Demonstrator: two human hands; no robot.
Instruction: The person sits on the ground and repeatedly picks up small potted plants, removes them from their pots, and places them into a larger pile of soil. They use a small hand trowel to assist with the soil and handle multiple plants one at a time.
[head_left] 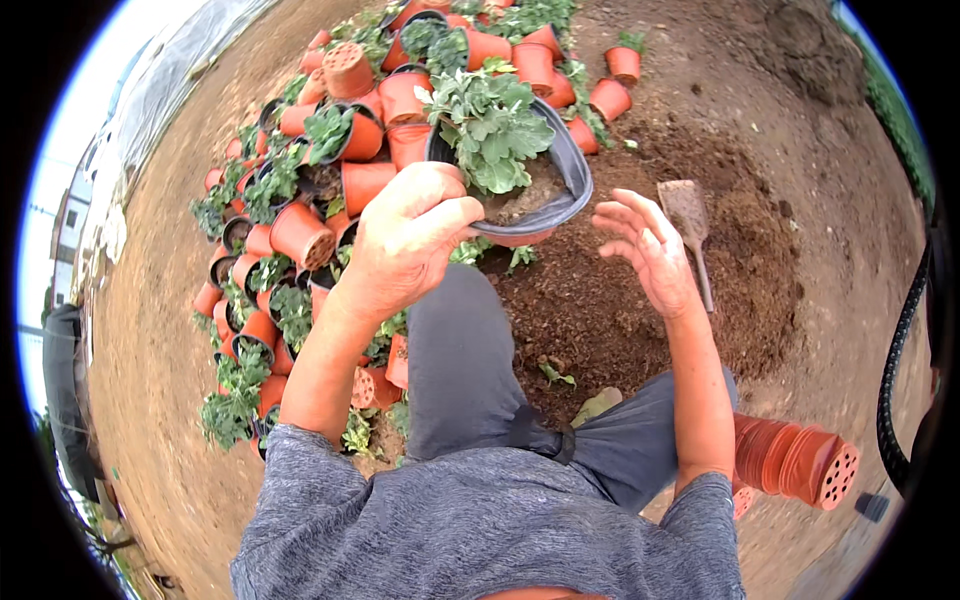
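Note:
My left hand [418, 232] is closed on the rim of a plant pot [572, 172], red-orange outside and dark inside. The pot is held up in front of me, tilted so that its mouth faces me. A leafy green plant [495, 130] grows in it, to the left of some bare soil inside. My right hand [645, 245] is just right of the pot, apart from it, with the fingers spread and nothing in them. Below the hands a mound of loose brown soil [600, 320] lies on the ground. On its right side rests a small shovel [686, 212], its blade coated in soil.
A large heap of red-orange pots [300, 235] with green plants, many tipped over, covers the left and far side. A nested stack of pots [795, 460] lies at the lower right. Far right hangs a dark cord [893, 380]. White sheeting [180, 75] edges the far left.

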